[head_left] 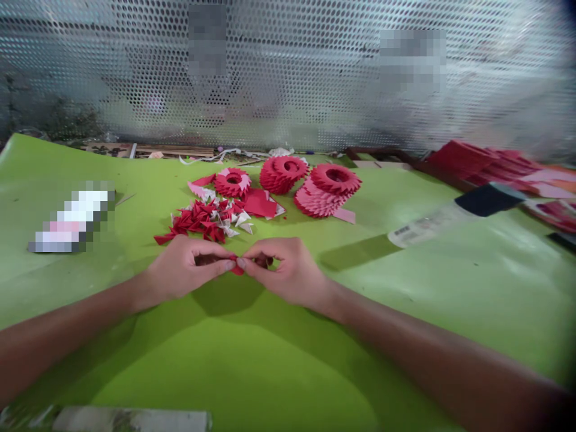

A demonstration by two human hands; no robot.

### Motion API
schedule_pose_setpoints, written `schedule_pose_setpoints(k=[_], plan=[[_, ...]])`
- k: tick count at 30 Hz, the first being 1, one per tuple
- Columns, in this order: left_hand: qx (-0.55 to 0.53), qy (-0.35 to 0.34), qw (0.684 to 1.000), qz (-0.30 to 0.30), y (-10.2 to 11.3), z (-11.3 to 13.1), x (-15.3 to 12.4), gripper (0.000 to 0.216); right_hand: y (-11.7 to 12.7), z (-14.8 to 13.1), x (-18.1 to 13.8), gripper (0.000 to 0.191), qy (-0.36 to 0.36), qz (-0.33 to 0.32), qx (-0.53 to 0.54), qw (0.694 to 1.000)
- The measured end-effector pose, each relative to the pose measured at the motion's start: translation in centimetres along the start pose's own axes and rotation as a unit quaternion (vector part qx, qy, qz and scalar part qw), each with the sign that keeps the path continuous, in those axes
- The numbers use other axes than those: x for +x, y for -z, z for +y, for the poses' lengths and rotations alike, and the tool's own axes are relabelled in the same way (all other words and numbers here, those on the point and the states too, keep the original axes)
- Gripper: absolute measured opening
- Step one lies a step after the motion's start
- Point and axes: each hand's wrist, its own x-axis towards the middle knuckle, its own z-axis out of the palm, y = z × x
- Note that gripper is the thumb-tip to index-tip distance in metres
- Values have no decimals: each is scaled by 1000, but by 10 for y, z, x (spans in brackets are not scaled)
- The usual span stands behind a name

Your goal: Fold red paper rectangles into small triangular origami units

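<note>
My left hand [184, 271] and my right hand [283, 270] meet above the green table [270, 360], fingertips pinched together on a small red folded paper piece [237, 269]. Just beyond them lies a pile of several small red and white folded paper pieces [207, 221]. Further back stand three red paper rings built from such pieces: a small ring [232, 182], a middle ring [282, 173] and a right ring [327, 189]. A flat red paper sheet [261, 204] lies between the pile and the rings.
A tube with a black cap [450, 216] lies on its side at the right. Stacks of red paper [486, 162] sit at the far right. A perforated metal screen [288, 78] closes off the back. A pale object [130, 420] lies at the near left edge.
</note>
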Motion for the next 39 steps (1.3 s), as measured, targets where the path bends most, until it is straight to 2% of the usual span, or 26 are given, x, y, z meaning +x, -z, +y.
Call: schedule_pose_setpoints(k=[6, 17, 20, 23, 26, 31, 39], plan=[[13, -25, 1000, 10, -1, 0, 2, 29, 0, 1, 1, 19, 11, -5, -6, 1000], [-6, -46, 998, 46, 3, 3, 2, 25, 3, 2, 1, 13, 94, 20, -30, 995], [-12, -46, 998, 51, 5, 3, 3, 24, 3, 4, 1, 13, 118, 41, -9, 992], [-21, -43, 997, 57, 7, 3, 3, 23, 3, 5, 2, 22, 86, 37, 9, 996], [-24, -49, 997, 58, 6, 4, 2, 22, 2, 5, 4, 14, 60, 20, -1, 998], [-12, -54, 997, 56, 5, 5, 2, 22, 1, 2, 5, 10, 71, 36, 9, 997], [16, -79, 995, 65, 4, 6, 3, 23, 1, 5, 3, 12, 83, 21, -14, 996]])
